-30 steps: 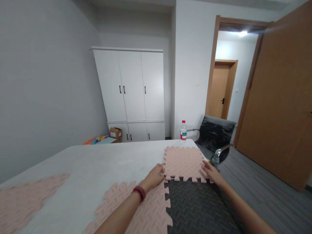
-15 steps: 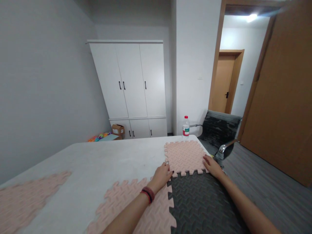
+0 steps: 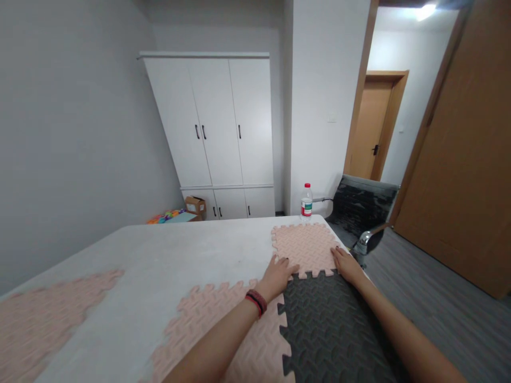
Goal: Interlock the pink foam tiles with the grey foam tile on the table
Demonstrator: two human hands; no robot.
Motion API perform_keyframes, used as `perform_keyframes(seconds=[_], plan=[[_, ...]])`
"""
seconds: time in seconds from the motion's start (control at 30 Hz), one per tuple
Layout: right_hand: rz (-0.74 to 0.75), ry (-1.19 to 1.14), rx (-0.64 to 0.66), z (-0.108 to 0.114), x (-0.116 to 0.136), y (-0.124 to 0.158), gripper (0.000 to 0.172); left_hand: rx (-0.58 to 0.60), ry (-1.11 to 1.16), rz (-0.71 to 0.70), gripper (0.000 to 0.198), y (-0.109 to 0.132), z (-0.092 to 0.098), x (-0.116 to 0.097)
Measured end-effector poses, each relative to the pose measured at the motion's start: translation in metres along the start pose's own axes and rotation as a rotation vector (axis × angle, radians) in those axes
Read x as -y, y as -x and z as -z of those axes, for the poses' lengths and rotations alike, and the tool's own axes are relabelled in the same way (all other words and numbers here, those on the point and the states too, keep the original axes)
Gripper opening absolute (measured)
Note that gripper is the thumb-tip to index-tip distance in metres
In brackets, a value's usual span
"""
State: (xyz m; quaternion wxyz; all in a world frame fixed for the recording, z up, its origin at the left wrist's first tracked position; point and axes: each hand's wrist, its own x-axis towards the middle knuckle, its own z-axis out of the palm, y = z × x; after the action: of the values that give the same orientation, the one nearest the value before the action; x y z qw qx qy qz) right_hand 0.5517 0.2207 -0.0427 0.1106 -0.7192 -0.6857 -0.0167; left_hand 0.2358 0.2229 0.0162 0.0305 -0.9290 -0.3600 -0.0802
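A pink foam puzzle tile (image 3: pixel 305 246) lies at the far right of the white table (image 3: pixel 179 260), its toothed near edge meeting a dark grey tile (image 3: pixel 331 330). My left hand (image 3: pixel 278 275) lies flat with fingers stretched out on the pink tile's near left corner, at the seam. My right hand (image 3: pixel 345 264) rests flat on the tile's near right corner. A second pink tile (image 3: pixel 227 330) is locked to the grey tile's left side, under my left forearm.
Another pink tile (image 3: pixel 48 314) lies at the table's left. A water bottle (image 3: pixel 306 201) stands at the far edge. A black office chair (image 3: pixel 361 215) is past the right corner. Behind are a white cupboard (image 3: pixel 217 127), a cardboard box (image 3: pixel 195 205) and an open wooden door (image 3: pixel 467 159).
The far pink tile has slid toward the grey tile and its teeth now meet it. Both hands moved from the tile's sides onto its near corners. The view shifted slightly.
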Motion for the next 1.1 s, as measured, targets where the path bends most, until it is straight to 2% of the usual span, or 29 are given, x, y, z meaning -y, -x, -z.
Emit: perform_keyframes(seconds=[0.13,0.27,0.37,0.47,0.6,0.77,0.9,1.1], plan=[[-0.070,0.004,0.090,-0.005,0.005,0.001,0.057,0.051,-0.001,-0.099,0.049,0.000,0.003,-0.005],[-0.210,0.010,0.175,-0.009,0.021,-0.002,0.088,0.088,-0.010,-0.095,0.042,-0.005,0.005,-0.005],[-0.260,0.027,0.242,-0.009,0.029,-0.006,0.104,0.146,-0.008,-0.078,0.030,-0.021,0.007,-0.006],[-0.266,0.039,0.261,-0.007,0.031,-0.008,0.112,0.120,-0.007,-0.016,0.033,-0.043,0.005,-0.016],[-0.273,0.049,0.306,-0.007,0.029,-0.012,0.116,0.029,0.040,0.015,0.051,-0.063,-0.009,-0.032],[-0.256,0.018,0.302,-0.009,0.027,-0.013,0.109,0.089,0.151,-0.036,0.077,-0.071,-0.031,-0.028],[-0.267,0.012,0.242,-0.009,0.029,-0.009,0.100,0.122,0.201,-0.039,0.081,-0.074,-0.037,-0.023],[-0.243,0.035,0.279,-0.007,0.029,-0.008,0.108,0.147,0.218,0.005,0.074,-0.071,-0.034,-0.027]])
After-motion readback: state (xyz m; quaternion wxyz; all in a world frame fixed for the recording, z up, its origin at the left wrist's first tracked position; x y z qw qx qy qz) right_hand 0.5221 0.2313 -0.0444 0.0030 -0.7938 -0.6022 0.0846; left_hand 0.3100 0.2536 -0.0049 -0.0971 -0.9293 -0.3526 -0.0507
